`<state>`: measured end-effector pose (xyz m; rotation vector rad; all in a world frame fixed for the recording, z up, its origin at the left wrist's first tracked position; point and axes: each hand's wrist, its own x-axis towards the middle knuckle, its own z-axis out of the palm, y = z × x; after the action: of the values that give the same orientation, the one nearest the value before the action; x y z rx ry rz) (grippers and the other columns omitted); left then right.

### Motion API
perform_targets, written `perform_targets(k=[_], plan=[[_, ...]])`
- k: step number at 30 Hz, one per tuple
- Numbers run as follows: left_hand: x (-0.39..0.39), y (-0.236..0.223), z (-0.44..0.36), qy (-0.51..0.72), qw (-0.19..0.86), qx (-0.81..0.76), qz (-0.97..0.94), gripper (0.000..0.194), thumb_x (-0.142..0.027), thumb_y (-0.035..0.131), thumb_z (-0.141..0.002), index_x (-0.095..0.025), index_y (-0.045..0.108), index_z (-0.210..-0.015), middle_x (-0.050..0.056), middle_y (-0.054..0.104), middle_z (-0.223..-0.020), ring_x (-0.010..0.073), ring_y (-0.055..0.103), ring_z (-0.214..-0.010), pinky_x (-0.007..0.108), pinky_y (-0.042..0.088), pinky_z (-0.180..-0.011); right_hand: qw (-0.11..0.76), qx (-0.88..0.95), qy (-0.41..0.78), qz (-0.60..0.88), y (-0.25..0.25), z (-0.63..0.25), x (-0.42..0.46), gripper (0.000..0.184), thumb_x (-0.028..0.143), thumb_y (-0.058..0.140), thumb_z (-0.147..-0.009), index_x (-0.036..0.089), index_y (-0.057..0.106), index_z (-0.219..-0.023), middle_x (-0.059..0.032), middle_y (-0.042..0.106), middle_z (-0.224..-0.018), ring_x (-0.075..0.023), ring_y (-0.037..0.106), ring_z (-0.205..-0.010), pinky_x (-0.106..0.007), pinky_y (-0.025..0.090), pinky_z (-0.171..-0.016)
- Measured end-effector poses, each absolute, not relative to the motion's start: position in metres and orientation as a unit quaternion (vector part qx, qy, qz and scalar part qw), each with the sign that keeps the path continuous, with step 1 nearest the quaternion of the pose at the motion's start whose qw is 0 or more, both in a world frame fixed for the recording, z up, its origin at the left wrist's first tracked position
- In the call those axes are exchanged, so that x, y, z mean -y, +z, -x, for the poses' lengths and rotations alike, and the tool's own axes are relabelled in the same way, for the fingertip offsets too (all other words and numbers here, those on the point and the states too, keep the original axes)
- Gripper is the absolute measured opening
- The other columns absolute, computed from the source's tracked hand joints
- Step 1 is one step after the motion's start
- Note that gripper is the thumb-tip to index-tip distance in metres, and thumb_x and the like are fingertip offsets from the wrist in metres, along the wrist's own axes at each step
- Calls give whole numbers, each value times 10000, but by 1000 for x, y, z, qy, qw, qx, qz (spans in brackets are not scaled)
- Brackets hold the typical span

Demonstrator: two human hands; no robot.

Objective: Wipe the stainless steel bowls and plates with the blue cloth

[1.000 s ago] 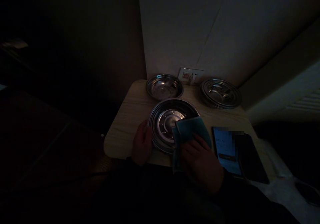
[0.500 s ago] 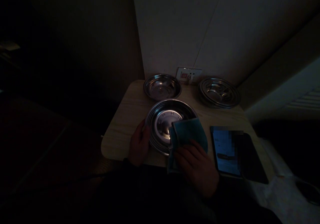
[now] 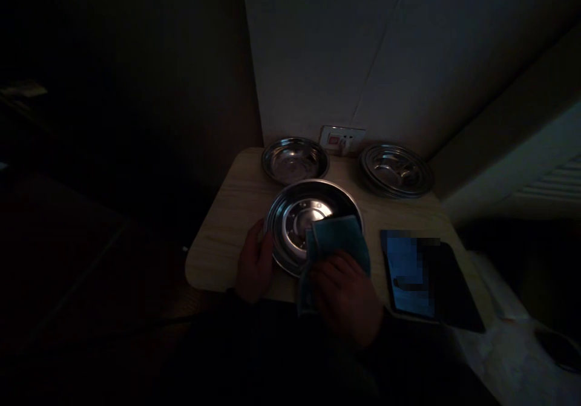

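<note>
A shiny metal bowl [image 3: 290, 227] rests near the front of a small wooden table [image 3: 218, 236]. My left hand [image 3: 255, 264] grips its left rim, thumb on the near side. In my right hand [image 3: 345, 291] is a teal cloth [image 3: 340, 236], pressed over the bowl's right front part, so that side of the bowl is hidden. Part of the cloth hangs down toward the table's front edge. The light is dim and the fingertips under the cloth cannot be seen.
Behind stands another metal bowl [image 3: 295, 161], and a stack of metal bowls [image 3: 397, 170] at the back right. A phone or tablet with a lit screen [image 3: 411, 279] lies on the right. A wall socket [image 3: 342, 138] with a plug sits just above the table.
My right hand and the cloth have shifted slightly left over the bowl. My left hand stays at the left rim.
</note>
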<state>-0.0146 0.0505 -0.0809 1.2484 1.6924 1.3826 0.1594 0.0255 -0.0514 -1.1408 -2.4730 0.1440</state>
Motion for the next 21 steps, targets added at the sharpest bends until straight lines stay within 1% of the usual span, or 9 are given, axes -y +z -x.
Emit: perform_targets(k=[4, 8, 10, 12, 14, 18, 21], plan=[[-50, -81, 16, 524, 329, -638, -459, 375, -380, 472, -840, -161, 520, -1141, 92, 658, -1034, 196, 634, -895, 333, 510, -767, 203, 869, 61, 447, -56, -122, -31, 62, 159, 576, -767, 173, 635, -780, -45, 645, -780, -197, 534, -810, -374, 378, -923], [-50, -84, 15, 523, 336, -631, -464, 400, -392, 456, -845, -156, 497, -1165, 84, 670, -958, 180, 642, -809, 317, 517, -702, 195, 886, 42, 418, -57, -145, -29, 88, 157, 558, -795, 188, 637, -816, -29, 645, -779, -183, 534, -806, -390, 337, -958], [-51, -85, 14, 521, 335, -628, -471, 414, -396, 451, -846, -152, 489, -1178, 95, 665, -989, 177, 641, -796, 311, 516, -690, 180, 899, 27, 398, -54, -169, -27, 111, 142, 546, -800, 193, 637, -839, -23, 651, -796, -183, 536, -820, -409, 305, -983], [-52, -86, 13, 525, 328, -625, -476, 416, -393, 454, -845, -154, 485, -1184, 110, 641, -1069, 179, 638, -833, 309, 514, -707, 175, 905, 15, 388, -52, -183, -27, 128, 128, 540, -798, 194, 635, -853, -25, 658, -818, -188, 536, -842, -420, 291, -994], [-52, -87, 14, 535, 316, -622, -476, 401, -387, 456, -845, -160, 493, -1174, 109, 627, -1102, 179, 632, -866, 307, 511, -730, 188, 901, 20, 390, -53, -178, -28, 124, 126, 542, -799, 192, 632, -854, -29, 662, -835, -188, 538, -851, -415, 300, -992], [-50, -87, 18, 533, 314, -627, -474, 384, -389, 467, -841, -166, 514, -1149, 87, 652, -1009, 178, 630, -837, 308, 510, -722, 242, 874, 51, 418, -65, -128, -33, 114, 127, 554, -812, 182, 634, -872, -31, 669, -870, -175, 545, -848, -353, 370, -940], [-49, -86, 19, 521, 328, -633, -468, 394, -390, 477, -835, -157, 514, -1151, 73, 663, -933, 167, 631, -759, 303, 510, -684, 261, 867, 47, 422, -69, -113, -35, 117, 142, 545, -830, 178, 638, -890, -34, 675, -884, -175, 551, -860, -346, 377, -931]])
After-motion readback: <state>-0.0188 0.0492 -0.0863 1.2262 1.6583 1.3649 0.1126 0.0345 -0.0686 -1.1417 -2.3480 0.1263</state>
